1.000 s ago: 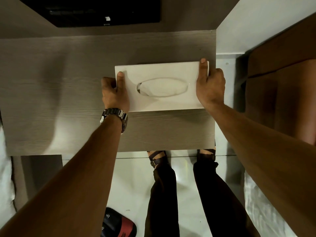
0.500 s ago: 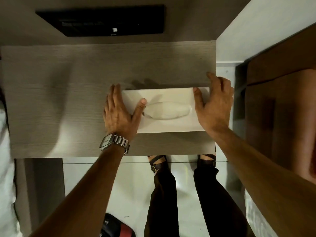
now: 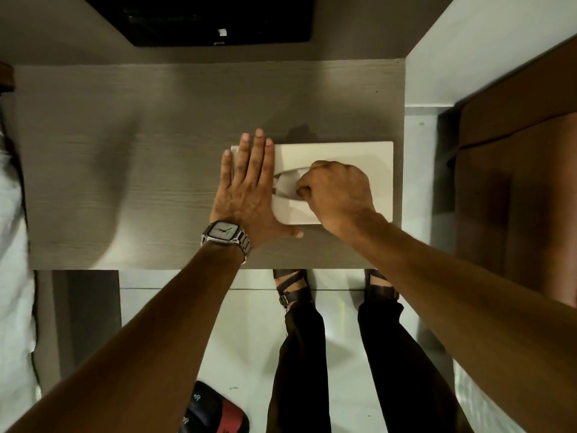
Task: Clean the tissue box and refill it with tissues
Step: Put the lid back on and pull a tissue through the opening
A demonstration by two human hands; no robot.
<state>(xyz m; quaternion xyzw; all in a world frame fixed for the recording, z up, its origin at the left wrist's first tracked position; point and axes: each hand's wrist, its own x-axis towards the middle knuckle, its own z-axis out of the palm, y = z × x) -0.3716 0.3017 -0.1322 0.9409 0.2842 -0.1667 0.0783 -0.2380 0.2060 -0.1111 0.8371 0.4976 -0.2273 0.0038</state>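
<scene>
A white rectangular tissue box (image 3: 340, 153) lies flat on the grey wooden table (image 3: 140, 170), near its right end. My left hand (image 3: 249, 189) presses flat on the box's left end, fingers straight, thumb along the near edge. My right hand (image 3: 335, 192) sits over the oval slot in the lid, fingers curled, pinching white tissue (image 3: 285, 184) at the opening. Most of the slot is hidden under that hand.
A dark flat screen (image 3: 199, 20) stands behind the table. A white wall and a brown wooden door (image 3: 515, 182) rise on the right. Below the table edge are my legs, sandalled feet and a black-and-red slipper (image 3: 218, 414) on the pale floor.
The box has been set down on the table. My left hand went from gripping its end to pressing flat on it. My right hand moved off the right end onto the slot and pinched the tissue.
</scene>
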